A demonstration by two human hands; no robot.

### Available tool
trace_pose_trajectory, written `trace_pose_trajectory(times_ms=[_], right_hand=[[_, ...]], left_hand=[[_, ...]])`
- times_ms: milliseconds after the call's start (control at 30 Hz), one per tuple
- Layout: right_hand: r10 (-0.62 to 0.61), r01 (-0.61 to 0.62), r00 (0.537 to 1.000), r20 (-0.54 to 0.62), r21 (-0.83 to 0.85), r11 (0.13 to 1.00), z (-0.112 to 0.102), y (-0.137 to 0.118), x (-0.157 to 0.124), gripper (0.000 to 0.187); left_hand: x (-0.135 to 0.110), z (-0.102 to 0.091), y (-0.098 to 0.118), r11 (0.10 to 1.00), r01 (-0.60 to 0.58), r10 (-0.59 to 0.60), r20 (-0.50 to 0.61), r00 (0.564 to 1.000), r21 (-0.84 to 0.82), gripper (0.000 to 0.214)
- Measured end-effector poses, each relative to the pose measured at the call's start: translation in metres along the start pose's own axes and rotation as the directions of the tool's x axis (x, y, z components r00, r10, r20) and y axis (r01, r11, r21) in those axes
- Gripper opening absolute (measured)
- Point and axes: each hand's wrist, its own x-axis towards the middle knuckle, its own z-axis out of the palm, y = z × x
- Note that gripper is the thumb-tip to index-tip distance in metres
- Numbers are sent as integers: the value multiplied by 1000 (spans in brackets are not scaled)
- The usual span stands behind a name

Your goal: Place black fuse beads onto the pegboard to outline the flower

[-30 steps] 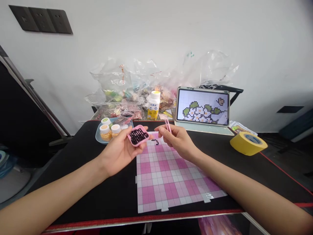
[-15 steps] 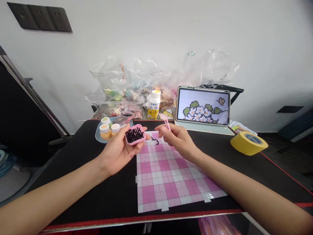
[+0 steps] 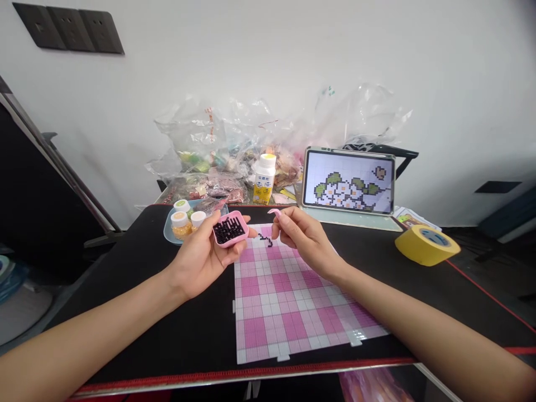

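My left hand (image 3: 201, 258) holds a small pink tray (image 3: 230, 229) filled with black beads, just left of the far end of a pink-and-white checked pegboard (image 3: 293, 296). My right hand (image 3: 301, 237) pinches pink tweezers (image 3: 275, 213) above the board's far edge. A short row of black beads (image 3: 265, 240) sits on the board between the two hands. A tablet (image 3: 347, 181) behind shows a pixel pattern of green leaves and white shapes.
A blue dish (image 3: 171, 234) with small jars of beads stands at the back left. A white and yellow bottle (image 3: 264, 178) and clear plastic bags (image 3: 234, 151) lie against the wall. A yellow tape roll (image 3: 426, 244) rests at the right on the black desk mat.
The tweezers in my right hand have tilted from upright to pointing left, and that hand has dropped slightly toward the beads. My left hand with the tray has barely moved.
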Motion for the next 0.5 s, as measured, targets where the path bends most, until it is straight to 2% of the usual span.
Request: trace_pose_trajectory(times_ms=[100,267,367,500], right_hand=[[-1,1,1000,-3,-2,1000,-1,2,0,27],[-38,37,999,-10,-68,997,-1,2,0,24],[-116,116,993,11,-199,973,-2,1,-2,18],[-234,234,971,52,-418,878,-3,4,-5,14]], left_hand=[[0,0,-3,998,56,-56,12,998,34,41],[1,-1,-5,998,28,-28,3,1000,59,41],[0,0,-6,996,9,-11,21,1000,92,42],[-2,2,-11,985,43,-59,90,994,165,47]])
